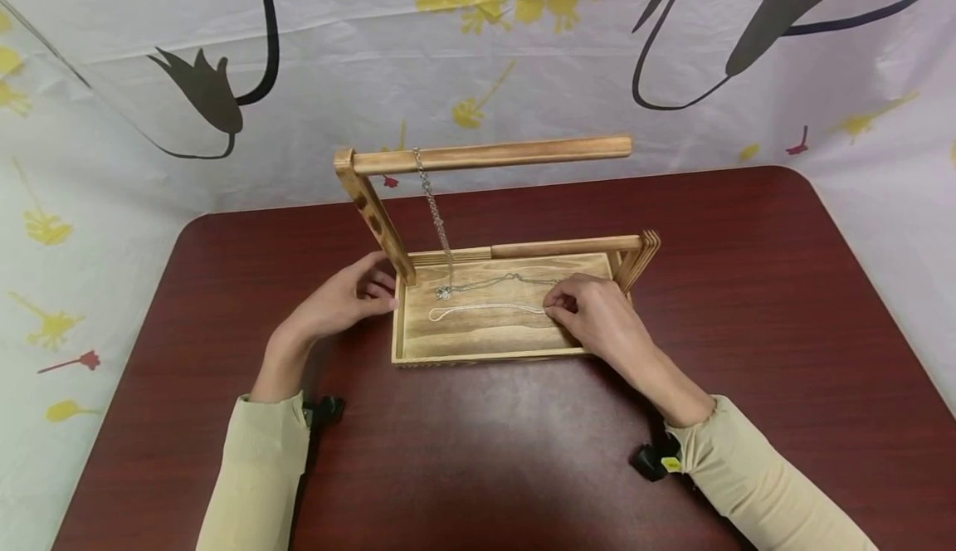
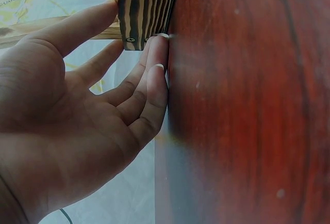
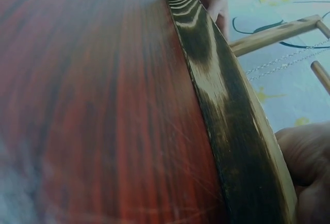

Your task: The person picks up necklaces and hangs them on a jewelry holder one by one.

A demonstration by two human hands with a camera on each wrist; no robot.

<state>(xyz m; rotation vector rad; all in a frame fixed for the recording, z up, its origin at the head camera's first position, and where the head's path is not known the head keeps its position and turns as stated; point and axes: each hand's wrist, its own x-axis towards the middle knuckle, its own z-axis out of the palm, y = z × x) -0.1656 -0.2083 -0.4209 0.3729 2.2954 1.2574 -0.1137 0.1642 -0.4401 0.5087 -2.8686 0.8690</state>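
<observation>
On the dark red table (image 1: 478, 460), a wooden tray (image 1: 485, 342) holds a thin silver chain (image 1: 485, 306). The right hand (image 1: 597, 314) pinches the chain's right end. The left hand (image 1: 336, 300), thumb and fingers apart, touches the tray's left end. A silver necklace (image 1: 431, 202) hangs from the top bar (image 1: 523, 153).

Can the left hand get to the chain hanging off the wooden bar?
Probably yes. The left hand is at the left end of the tray, near the hanging chain. The wooden post stands between them, but the front looks open for reaching around it.
</observation>
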